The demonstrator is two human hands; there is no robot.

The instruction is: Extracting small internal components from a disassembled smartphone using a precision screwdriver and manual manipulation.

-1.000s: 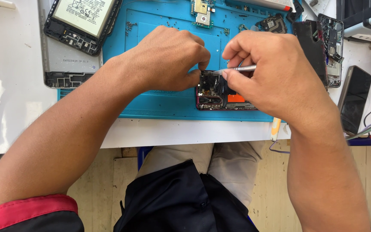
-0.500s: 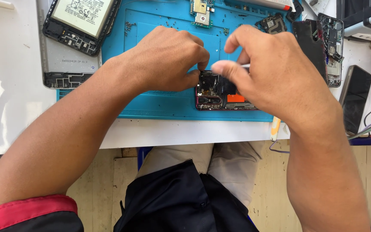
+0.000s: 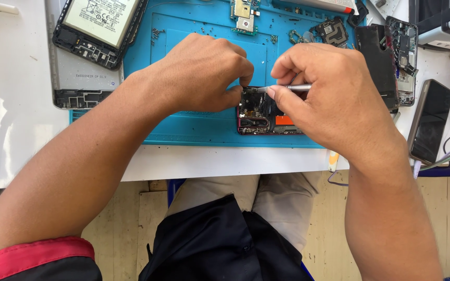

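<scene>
The slim silver metal tool (image 3: 287, 88) looks smooth and brushed. Under it, the opened dark phone body (image 3: 266, 115) shows glossy black plastic and bare shiny metal parts. It lies on a matt blue rubbery work mat (image 3: 194, 130). Left of the mat, the white table (image 3: 11, 114) looks smooth and faintly glossy. Right of the mat, a black glass-fronted phone (image 3: 430, 120) gleams.

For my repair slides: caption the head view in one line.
Right hand holds metal tweezers over an opened phone steadied by left hand on blue mat.
</scene>
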